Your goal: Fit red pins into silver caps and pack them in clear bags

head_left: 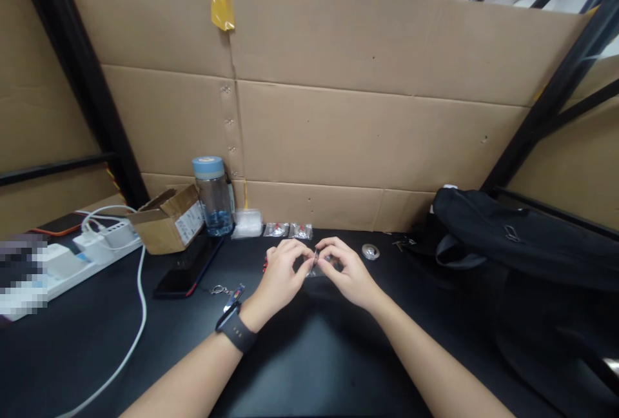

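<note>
My left hand (284, 274), with a black watch (236, 328) on its wrist, pinches a small clear plastic bag (313, 271) between thumb and fingertips. From the other side my right hand (351, 276) has its thumb and fingertips closed on the same bag. What lies inside the bag is too small to make out. Just past my hands lie two clear packets (300, 231) with red marks. Something small and red (265, 262) peeks out behind my left hand. A roll of tape (370, 251) lies beyond my right hand.
On the left are a power strip (72, 269) with a white cable, an opened cardboard box (167, 221), a water bottle (214, 199), a dark phone (186, 273) and a keyring (220, 289). A clear plastic case (248, 222) stands behind. A black bag (532, 237) fills the right; cardboard walls (329, 134) enclose the table.
</note>
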The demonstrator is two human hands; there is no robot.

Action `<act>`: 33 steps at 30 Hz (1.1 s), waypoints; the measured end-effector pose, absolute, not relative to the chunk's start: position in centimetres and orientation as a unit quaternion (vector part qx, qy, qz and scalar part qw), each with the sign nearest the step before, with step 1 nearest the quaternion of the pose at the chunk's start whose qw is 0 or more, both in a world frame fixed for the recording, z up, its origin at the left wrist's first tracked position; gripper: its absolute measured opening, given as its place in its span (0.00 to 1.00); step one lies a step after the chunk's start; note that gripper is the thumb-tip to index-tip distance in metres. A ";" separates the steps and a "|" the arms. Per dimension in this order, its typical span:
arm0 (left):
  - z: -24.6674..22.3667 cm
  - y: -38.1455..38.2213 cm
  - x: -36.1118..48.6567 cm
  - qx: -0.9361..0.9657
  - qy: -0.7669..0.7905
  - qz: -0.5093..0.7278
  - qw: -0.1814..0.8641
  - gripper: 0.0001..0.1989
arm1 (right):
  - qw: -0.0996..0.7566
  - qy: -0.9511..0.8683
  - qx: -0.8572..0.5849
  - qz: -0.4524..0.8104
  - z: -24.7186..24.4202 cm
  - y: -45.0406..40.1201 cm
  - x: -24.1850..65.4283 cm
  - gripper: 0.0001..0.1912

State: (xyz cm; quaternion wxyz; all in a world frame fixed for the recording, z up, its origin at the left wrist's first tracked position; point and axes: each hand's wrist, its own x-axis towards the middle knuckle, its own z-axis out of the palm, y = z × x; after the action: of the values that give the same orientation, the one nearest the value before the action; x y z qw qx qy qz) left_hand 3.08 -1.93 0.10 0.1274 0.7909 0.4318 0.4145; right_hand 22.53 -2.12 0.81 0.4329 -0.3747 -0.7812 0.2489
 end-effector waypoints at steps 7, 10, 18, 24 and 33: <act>0.7 -0.7 1.7 0.762 0.491 0.413 0.087 0.12 | 0.369 -0.831 -0.378 0.174 0.9 -1.9 23.3 0.05; 0.9 0.5 0.1 0.741 0.527 0.412 0.062 0.12 | 0.333 -0.853 -0.373 0.147 1.2 -1.9 23.8 0.06; -1.1 3.1 -3.8 0.827 0.500 0.255 0.039 0.04 | 0.230 -0.891 -0.341 0.193 1.7 -2.4 24.2 0.07; -2.6 3.2 -2.8 0.847 0.477 0.235 0.020 0.04 | 0.214 -0.906 -0.307 0.196 2.1 -2.7 24.1 0.05; -2.2 3.1 -2.4 0.832 0.474 0.288 0.028 0.06 | 0.259 -0.777 -0.572 0.041 -1.2 4.1 33.8 0.23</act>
State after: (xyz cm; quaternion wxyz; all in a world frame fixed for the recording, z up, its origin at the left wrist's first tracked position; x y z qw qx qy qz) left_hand -2.45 3.10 -2.23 0.0283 0.8315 0.4741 0.2881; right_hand 33.80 4.07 -1.24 0.2588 -0.5720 -0.7773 0.0411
